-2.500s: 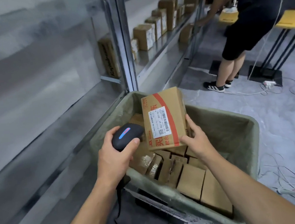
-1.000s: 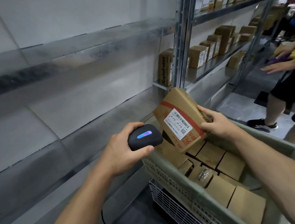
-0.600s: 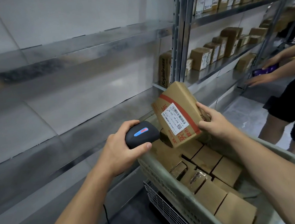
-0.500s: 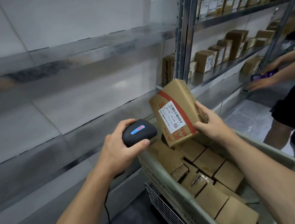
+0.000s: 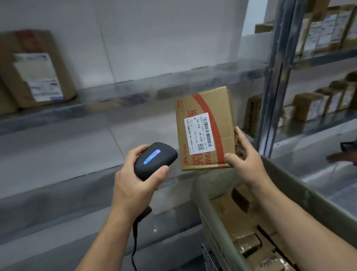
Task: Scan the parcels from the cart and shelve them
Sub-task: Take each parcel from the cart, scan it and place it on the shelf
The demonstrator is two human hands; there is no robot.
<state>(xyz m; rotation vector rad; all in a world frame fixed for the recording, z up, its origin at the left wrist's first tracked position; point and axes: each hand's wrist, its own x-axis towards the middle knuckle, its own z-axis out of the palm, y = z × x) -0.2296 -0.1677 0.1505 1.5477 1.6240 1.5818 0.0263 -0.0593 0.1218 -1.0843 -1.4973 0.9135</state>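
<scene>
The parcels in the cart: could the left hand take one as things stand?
Probably not: the left hand grips the scanner, so it is occupied, though the parcels lie uncovered in the cart.

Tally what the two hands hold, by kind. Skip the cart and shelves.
Scanner: 1, gripped in the left hand
Parcel: 1, held upright by the right hand
Total: 2
</scene>
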